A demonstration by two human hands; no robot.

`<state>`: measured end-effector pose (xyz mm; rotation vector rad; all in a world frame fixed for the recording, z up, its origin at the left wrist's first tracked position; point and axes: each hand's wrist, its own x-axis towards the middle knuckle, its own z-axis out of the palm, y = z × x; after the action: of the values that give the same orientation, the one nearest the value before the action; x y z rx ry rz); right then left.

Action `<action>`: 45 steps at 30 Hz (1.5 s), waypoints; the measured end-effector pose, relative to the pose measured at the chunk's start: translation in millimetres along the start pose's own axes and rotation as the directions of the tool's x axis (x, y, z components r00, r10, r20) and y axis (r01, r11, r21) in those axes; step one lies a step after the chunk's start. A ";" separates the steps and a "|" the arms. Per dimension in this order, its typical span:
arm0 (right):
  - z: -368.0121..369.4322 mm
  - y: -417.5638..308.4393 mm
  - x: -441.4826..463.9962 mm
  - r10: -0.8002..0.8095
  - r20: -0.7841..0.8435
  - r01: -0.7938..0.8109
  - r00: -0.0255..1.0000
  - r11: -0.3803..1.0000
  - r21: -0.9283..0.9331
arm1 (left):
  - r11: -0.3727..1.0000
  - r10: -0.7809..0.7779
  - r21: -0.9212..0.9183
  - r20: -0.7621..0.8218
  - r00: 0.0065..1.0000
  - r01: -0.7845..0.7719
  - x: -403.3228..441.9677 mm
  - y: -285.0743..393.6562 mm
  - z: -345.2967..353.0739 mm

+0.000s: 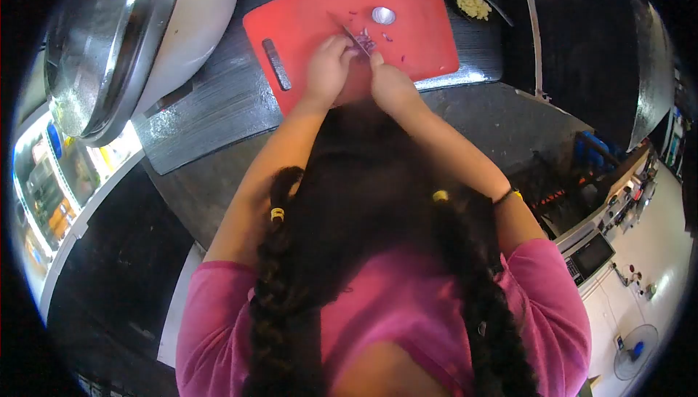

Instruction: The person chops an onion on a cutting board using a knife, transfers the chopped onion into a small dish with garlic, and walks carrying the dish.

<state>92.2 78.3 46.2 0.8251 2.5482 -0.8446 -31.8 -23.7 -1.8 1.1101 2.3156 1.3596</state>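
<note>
right hand [393, 86]: gripping knife [352, 35]
left hand [329, 70]: fingers curled beside knife (hold unclear)
onion bits [368, 42]: on red board [291, 19]
step: chopping, apparently
next cut: wants fingertips clear

Room to pass lies over the far-left part of the chopping board [294, 15] — farther right, the knife [355, 38] and onion [384, 15] block the way.
</note>
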 end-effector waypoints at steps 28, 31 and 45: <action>-3.7 -14.5 25.5 0.001 -0.038 0.001 0.999 0.999 0.053 | 0.997 0.019 0.068 0.021 1.000 -0.021 -2.7 -2.5 1.2; -13.7 -7.4 25.1 -0.007 -0.083 0.012 0.997 0.998 0.062 | 0.999 -0.051 0.005 0.028 0.998 0.051 2.4 8.0 -2.1; -22.5 -10.1 -21.6 0.036 0.029 -0.034 0.999 0.998 -0.056 | 0.998 0.028 0.048 0.050 0.998 -0.030 5.0 1.9 -5.7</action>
<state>99.9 76.7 78.0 0.8311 2.5117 -0.7659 -37.3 -23.3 3.7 1.1830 2.3183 1.2769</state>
